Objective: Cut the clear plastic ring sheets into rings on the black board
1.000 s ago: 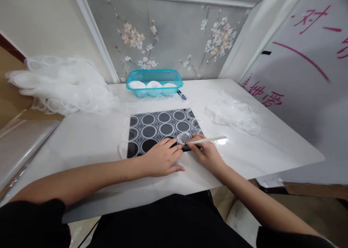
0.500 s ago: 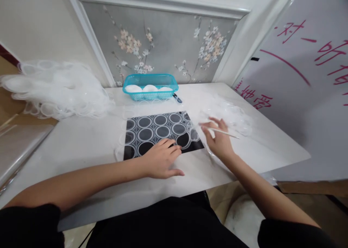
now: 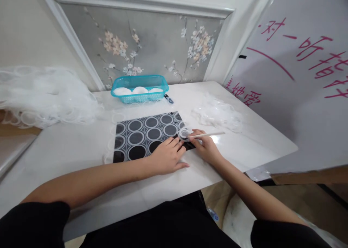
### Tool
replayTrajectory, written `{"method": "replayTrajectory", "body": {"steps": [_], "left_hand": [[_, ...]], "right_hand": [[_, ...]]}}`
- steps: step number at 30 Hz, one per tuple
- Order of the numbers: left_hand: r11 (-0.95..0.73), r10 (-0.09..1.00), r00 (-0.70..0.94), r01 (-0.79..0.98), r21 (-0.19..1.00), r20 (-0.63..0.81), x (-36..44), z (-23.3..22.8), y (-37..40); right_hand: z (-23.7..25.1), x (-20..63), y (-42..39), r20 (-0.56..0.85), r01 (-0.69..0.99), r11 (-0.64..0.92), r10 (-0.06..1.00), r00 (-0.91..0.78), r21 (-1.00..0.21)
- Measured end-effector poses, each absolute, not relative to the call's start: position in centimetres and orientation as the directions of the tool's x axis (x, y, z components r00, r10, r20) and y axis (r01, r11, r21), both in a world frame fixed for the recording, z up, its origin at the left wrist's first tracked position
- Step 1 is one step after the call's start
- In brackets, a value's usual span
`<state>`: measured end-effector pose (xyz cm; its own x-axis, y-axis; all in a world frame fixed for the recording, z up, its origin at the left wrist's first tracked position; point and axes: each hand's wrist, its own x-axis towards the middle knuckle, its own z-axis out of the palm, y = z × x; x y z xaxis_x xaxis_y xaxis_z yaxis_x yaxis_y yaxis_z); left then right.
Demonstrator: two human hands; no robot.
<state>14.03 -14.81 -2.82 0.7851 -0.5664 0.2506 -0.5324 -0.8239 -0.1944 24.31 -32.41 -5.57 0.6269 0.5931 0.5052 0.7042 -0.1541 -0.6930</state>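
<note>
Best done with left hand (image 3: 167, 155) flat, open-palmed, pinning the patterned sheet (image 3: 144, 134) near the worktop's front edge, while right hand (image 3: 207, 149), grip pinched on thin stick (image 3: 208, 134), seats clear ring (image 3: 185, 133) squarely at the sheet's right edge.

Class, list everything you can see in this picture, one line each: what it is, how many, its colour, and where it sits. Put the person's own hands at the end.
patterned sheet: one, black with grey-white circles, middle of the table.
clear disc: one, transparent, at the sheet's right edge by the fingertips.
thin stick: one, pale, in the right hand.
basket: one, turquoise, far edge of the table, white rounds inside.
marker: one, dark, right of the basket.
small pile of clear discs: one, right of the sheet.
large pile of clear discs: one, far left.
table: one, white.
left hand: flat on the sheet.
right hand: grip on the stick.
</note>
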Motion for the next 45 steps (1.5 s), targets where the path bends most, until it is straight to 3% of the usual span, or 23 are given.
{"method": "replayTrajectory", "body": {"steps": [8, 19, 22, 26, 28, 29, 31, 32, 33, 36, 39, 42, 45], "left_hand": [[-0.841, -0.540, 0.814, -0.532, -0.100, 0.214, 13.9, -2.5, -14.6], [-0.845, -0.528, 0.826, -0.535, -0.024, 0.196, 13.7, -2.7, -14.4], [-0.847, -0.522, 0.832, -0.532, 0.004, 0.188, 13.7, -2.7, -14.5], [-0.848, -0.512, 0.836, -0.528, 0.037, 0.198, 13.8, -2.5, -14.4], [-0.848, -0.508, 0.840, -0.526, 0.059, 0.194, 13.9, -2.4, -14.3], [-0.847, -0.507, 0.842, -0.527, 0.075, 0.187, 13.9, -2.4, -14.2], [-0.839, -0.512, 0.841, -0.533, 0.107, 0.173, 13.9, -2.3, -14.0], [-0.834, -0.518, 0.839, -0.539, 0.121, 0.167, 13.9, -2.3, -13.9], [-0.829, -0.522, 0.837, -0.543, 0.135, 0.164, 14.0, -2.2, -13.9], [-0.815, -0.522, 0.836, -0.547, 0.188, 0.169, 14.3, -2.0, -14.1], [-0.815, -0.507, 0.843, -0.537, 0.219, 0.177, 15.0, -1.9, -14.8], [-0.842, -0.474, 0.870, -0.493, 0.218, 0.137, 15.7, -1.8, -15.8], [-0.805, -0.523, 0.851, -0.508, 0.305, 0.037, 15.7, -1.3, -16.8]], "right_hand": [[-5.6, 24.5, -32.3, 0.423, 0.619, -0.152, 0.605, 0.675, -0.771], [-5.1, 24.1, -32.5, 0.388, 0.630, -0.222, 0.624, 0.678, -0.745], [-5.0, 23.2, -32.4, 0.416, 0.741, -0.315, 0.669, 0.616, -0.592], [-3.9, 23.9, -32.5, 0.445, 0.884, -0.406, 0.764, 0.468, -0.232], [-2.3, 26.2, -33.2, 0.549, 0.866, -0.476, 0.687, 0.477, -0.156], [-1.4, 27.7, -33.7, 0.632, 0.831, -0.534, 0.593, 0.499, -0.155], [0.7, 31.1, -34.8, 0.769, 0.674, -0.694, 0.278, 0.575, -0.253], [1.6, 32.7, -35.3, 0.787, 0.595, -0.755, 0.177, 0.591, -0.277], [2.3, 34.2, -35.6, 0.771, 0.532, -0.801, 0.145, 0.620, -0.277], [2.5, 37.2, -36.0, 0.540, 0.397, -0.895, 0.237, 0.808, -0.201], [1.1, 38.0, -35.7, 0.352, 0.370, -0.914, 0.295, 0.888, -0.167], [0.2, 37.0, -35.6, 0.389, 0.362, -0.916, 0.274, 0.879, -0.172], [0.3, 35.0, -35.5, 0.472, 0.384, -0.902, 0.256, 0.843, -0.196]]}}
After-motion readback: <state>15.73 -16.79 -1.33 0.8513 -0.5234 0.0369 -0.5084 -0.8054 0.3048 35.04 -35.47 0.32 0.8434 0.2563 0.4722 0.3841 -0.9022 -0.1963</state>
